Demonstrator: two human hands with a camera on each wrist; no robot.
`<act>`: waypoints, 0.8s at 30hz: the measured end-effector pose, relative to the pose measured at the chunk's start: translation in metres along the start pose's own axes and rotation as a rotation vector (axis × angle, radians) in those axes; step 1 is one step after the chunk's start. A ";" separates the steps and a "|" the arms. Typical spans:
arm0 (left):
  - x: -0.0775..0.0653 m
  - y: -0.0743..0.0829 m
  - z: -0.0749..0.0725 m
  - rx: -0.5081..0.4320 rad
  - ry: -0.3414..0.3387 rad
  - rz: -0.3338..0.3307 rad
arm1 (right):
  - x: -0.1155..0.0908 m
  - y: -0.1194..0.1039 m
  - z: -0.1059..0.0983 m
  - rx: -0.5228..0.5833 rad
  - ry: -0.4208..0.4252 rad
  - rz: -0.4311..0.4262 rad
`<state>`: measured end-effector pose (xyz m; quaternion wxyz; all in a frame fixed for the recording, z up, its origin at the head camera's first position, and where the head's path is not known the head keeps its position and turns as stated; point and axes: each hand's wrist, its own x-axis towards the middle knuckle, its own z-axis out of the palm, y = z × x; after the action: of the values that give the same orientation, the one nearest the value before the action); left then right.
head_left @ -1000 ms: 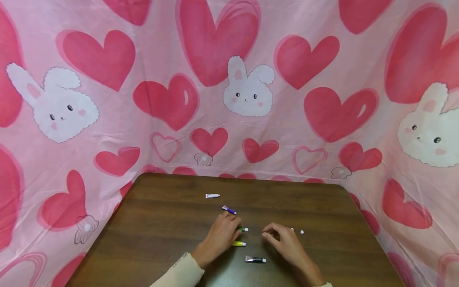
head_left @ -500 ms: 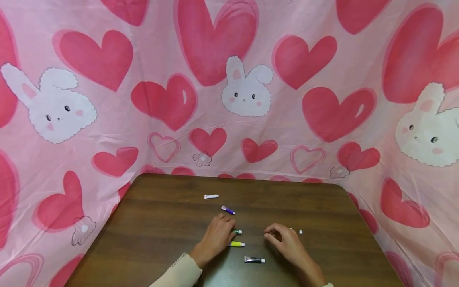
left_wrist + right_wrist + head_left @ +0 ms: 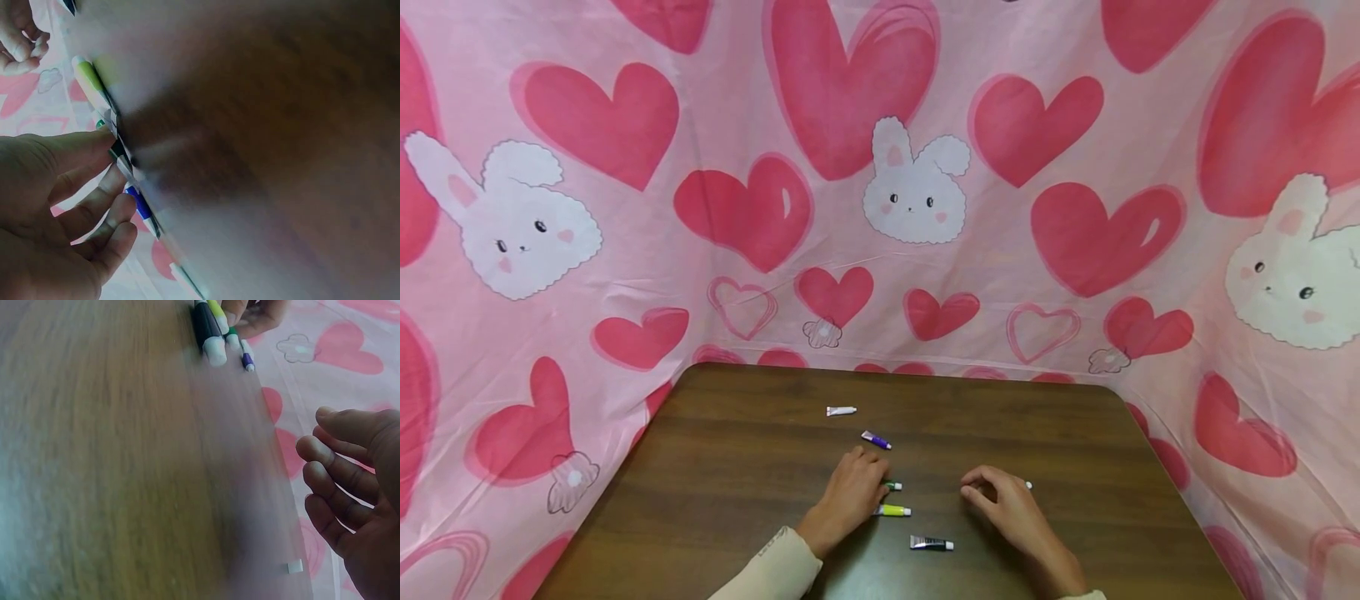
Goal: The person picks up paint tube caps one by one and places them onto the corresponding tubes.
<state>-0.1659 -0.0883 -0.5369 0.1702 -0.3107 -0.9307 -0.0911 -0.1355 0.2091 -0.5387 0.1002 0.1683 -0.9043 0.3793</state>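
Note:
My left hand pinches a small green paint tube between thumb and index finger, low over the table; the left wrist view shows the thumb and finger meeting on the tube. Just nearer than it lies a yellow tube, its back end partly behind the hand. A purple tube sits just beyond the fingertips. To the right, my right hand hovers with loosely bent fingers and nothing between them. By its far side is a small white cap, partly covered in the head view.
A black tube lies between the hands, closer to the front. Farther back is a white tube. The brown wooden table is enclosed by a pink cloth with hearts and rabbits.
My left hand has drawn the green tube a little to the left, baring more of the yellow tube. My right hand has shifted slightly right, covering one of the small white pieces.

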 end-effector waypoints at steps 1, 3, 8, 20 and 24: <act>0.000 0.000 0.000 0.000 0.000 0.001 | 0.000 0.001 0.000 -0.002 0.004 -0.004; 0.000 -0.001 0.001 0.006 0.007 0.003 | -0.001 0.002 -0.001 -0.013 0.012 -0.005; -0.001 0.000 0.003 0.011 0.027 -0.002 | -0.001 0.006 -0.002 -0.015 0.005 0.059; 0.005 0.000 -0.007 0.000 0.018 -0.018 | 0.001 0.014 -0.008 0.002 0.002 0.156; 0.008 -0.003 -0.011 -0.003 0.026 -0.020 | 0.002 0.017 -0.009 0.004 -0.006 0.169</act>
<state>-0.1706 -0.0896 -0.5240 0.1809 -0.3006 -0.9313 -0.0984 -0.1437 0.2259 -0.5427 0.0648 0.0928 -0.9149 0.3876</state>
